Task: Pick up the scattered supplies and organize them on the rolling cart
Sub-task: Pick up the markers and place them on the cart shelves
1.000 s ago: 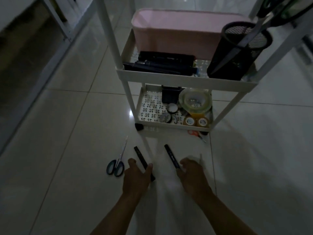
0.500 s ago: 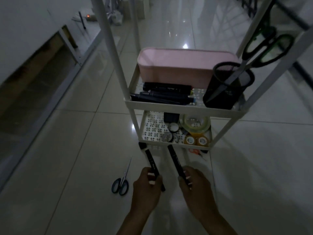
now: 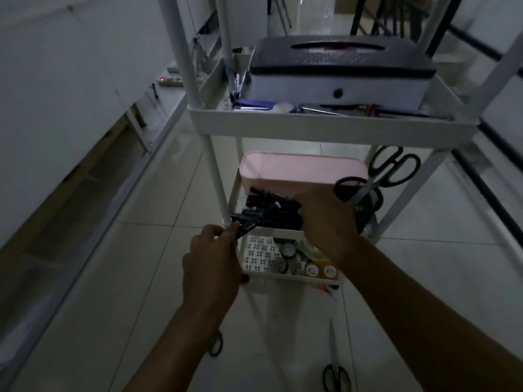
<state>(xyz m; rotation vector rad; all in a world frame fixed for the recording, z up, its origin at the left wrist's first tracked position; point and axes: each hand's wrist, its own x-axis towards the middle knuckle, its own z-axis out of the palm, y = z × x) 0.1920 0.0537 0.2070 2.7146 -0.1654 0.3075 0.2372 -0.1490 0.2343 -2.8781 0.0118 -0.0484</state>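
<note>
My left hand (image 3: 212, 267) is shut on a black marker (image 3: 246, 227), whose tip points up and right at the front-left corner of the white rolling cart's middle shelf (image 3: 234, 195). Over that shelf, my right hand (image 3: 325, 222) curls its fingers down onto the right ends of a pile of black markers (image 3: 264, 206), apparently gripping one that slants out to the left. On the floor near me lie one pair of scissors (image 3: 335, 372) and a second pair (image 3: 216, 343), half hidden by my left forearm.
The middle shelf also holds a pink box (image 3: 302, 171) and a black mesh cup (image 3: 351, 189) with green-handled scissors (image 3: 393, 168). Tape rolls (image 3: 319, 270) fill the bottom shelf. A black-and-white box (image 3: 339, 72) and a blue stapler (image 3: 254, 104) sit on top. A wall runs along the left.
Both hands lifted a black marker each off the floor and rose to the middle shelf. My view tilted up, so the cart's top shelf now shows.
</note>
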